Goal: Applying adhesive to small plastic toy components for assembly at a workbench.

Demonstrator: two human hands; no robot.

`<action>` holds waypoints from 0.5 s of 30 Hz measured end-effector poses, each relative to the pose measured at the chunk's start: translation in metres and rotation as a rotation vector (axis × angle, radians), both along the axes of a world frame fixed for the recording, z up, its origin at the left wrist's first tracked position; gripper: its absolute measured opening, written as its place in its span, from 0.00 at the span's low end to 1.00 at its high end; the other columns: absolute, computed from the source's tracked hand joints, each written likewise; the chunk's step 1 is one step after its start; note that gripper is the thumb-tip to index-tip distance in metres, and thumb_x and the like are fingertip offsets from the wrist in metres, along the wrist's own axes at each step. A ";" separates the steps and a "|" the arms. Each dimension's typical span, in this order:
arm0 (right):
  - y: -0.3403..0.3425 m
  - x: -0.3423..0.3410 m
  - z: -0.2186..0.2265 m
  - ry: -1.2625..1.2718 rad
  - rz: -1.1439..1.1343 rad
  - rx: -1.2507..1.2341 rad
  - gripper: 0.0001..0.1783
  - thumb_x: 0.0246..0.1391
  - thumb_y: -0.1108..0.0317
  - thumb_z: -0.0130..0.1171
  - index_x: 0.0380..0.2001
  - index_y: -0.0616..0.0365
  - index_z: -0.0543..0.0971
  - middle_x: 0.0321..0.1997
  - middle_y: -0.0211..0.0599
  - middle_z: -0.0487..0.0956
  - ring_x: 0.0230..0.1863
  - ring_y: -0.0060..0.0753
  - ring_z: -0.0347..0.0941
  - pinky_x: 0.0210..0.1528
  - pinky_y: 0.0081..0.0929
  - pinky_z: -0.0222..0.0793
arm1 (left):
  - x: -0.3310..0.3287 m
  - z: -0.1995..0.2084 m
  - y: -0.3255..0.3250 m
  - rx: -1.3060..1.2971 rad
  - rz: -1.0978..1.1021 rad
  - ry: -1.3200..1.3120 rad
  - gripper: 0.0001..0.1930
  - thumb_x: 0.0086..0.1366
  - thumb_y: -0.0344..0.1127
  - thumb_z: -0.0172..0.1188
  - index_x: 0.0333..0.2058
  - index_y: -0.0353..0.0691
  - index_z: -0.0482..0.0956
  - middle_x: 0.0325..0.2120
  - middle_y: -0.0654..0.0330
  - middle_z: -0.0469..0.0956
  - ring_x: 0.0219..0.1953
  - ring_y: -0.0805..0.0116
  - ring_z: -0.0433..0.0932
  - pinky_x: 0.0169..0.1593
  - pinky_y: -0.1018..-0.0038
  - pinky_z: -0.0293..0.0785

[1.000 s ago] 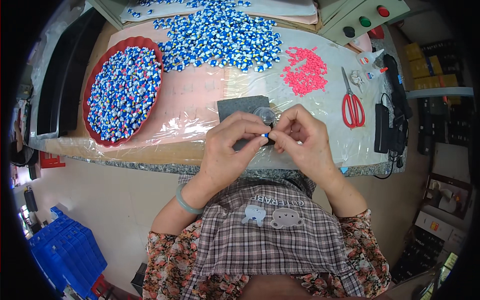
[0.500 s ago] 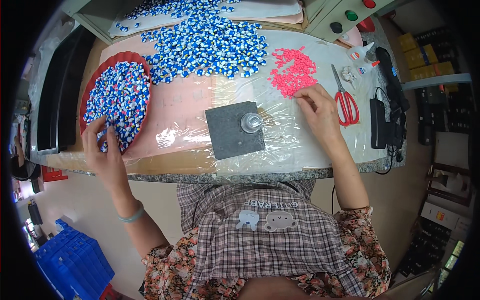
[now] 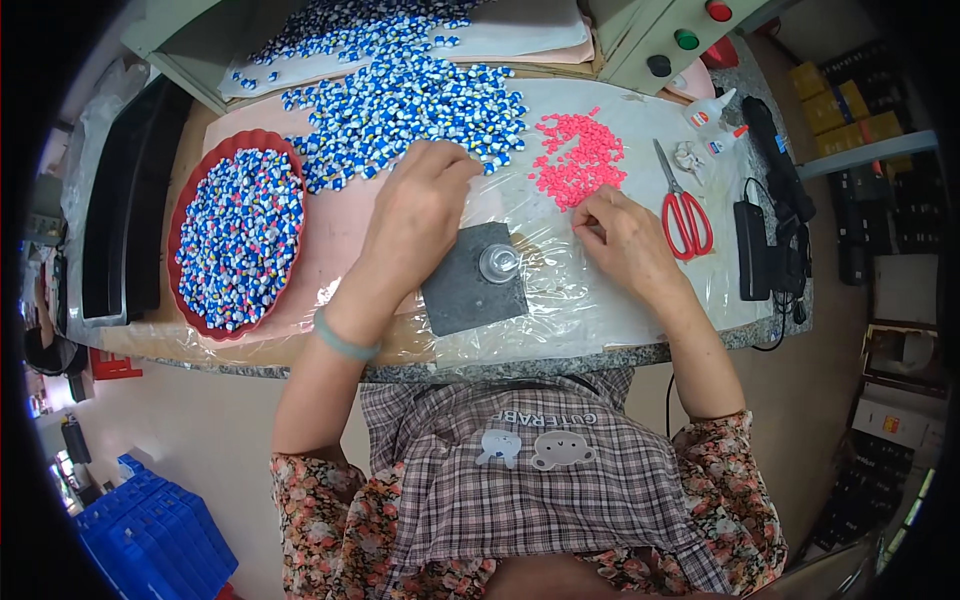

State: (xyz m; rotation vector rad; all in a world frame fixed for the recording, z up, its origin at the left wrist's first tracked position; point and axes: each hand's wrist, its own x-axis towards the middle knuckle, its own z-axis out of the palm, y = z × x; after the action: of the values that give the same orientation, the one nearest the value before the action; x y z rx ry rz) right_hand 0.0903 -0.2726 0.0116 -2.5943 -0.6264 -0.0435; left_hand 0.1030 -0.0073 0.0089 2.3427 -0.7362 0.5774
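My left hand (image 3: pixel 422 205) is over the near edge of a heap of small blue-and-white pieces (image 3: pixel 400 110) with yellow spots. Its fingers are curled in, and the fingertips are mostly hidden behind the hand. Beside the near edge of a scatter of tiny pink pieces (image 3: pixel 580 160), my right hand (image 3: pixel 628 240) has thumb and forefinger pinched together; anything between them is too small to make out. Between the hands lies a dark grey square slab (image 3: pixel 460 300), bearing a small clear round container (image 3: pixel 499 263).
A red scalloped tray (image 3: pixel 300 215) full of blue-and-white pieces, some with pink, stands at left. Right of the pink scatter lie red-handled scissors (image 3: pixel 685 222), small glue bottles (image 3: pixel 710 110) and a black power adapter (image 3: pixel 752 250). A cabinet with buttons (image 3: pixel 686 39) borders the back.
My left hand has left the red tray and moved right to the blue-and-white heap. My right hand has shifted slightly nearer me and left, still pinched. The view has tilted a little.
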 end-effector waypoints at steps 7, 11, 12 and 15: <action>-0.006 0.007 -0.004 0.088 0.044 0.099 0.04 0.47 0.74 0.58 0.30 0.58 0.77 0.31 0.39 0.77 0.33 0.46 0.76 0.35 0.40 0.72 | 0.033 -0.018 -0.026 0.219 -0.084 -0.059 0.05 0.51 0.25 0.54 0.28 0.37 0.77 0.31 0.56 0.74 0.39 0.59 0.73 0.42 0.64 0.69; -0.012 0.006 -0.004 0.036 0.099 0.078 0.04 0.48 0.74 0.57 0.30 0.58 0.76 0.31 0.40 0.76 0.34 0.46 0.75 0.37 0.40 0.71 | 0.031 -0.013 -0.031 0.352 -0.094 -0.070 0.07 0.52 0.25 0.52 0.30 0.37 0.76 0.31 0.56 0.73 0.38 0.58 0.73 0.42 0.65 0.68; -0.018 0.005 -0.002 0.024 0.089 0.067 0.04 0.48 0.73 0.57 0.30 0.58 0.76 0.31 0.41 0.76 0.34 0.47 0.75 0.37 0.40 0.71 | 0.032 -0.010 -0.038 0.372 -0.121 -0.078 0.08 0.52 0.25 0.52 0.32 0.37 0.76 0.31 0.55 0.73 0.37 0.57 0.73 0.42 0.64 0.67; -0.014 0.006 -0.004 -0.043 0.148 0.114 0.06 0.43 0.77 0.58 0.28 0.62 0.73 0.29 0.43 0.73 0.32 0.47 0.74 0.35 0.37 0.70 | 0.031 -0.011 -0.032 0.328 -0.149 -0.123 0.08 0.53 0.26 0.51 0.33 0.37 0.74 0.32 0.55 0.73 0.39 0.57 0.73 0.42 0.63 0.66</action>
State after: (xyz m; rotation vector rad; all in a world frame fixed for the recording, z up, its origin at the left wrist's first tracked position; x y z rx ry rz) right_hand 0.0965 -0.2864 0.0074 -2.4362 -0.8060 -0.0854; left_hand 0.1337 -0.0389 -0.0025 2.5350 -1.1259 0.5741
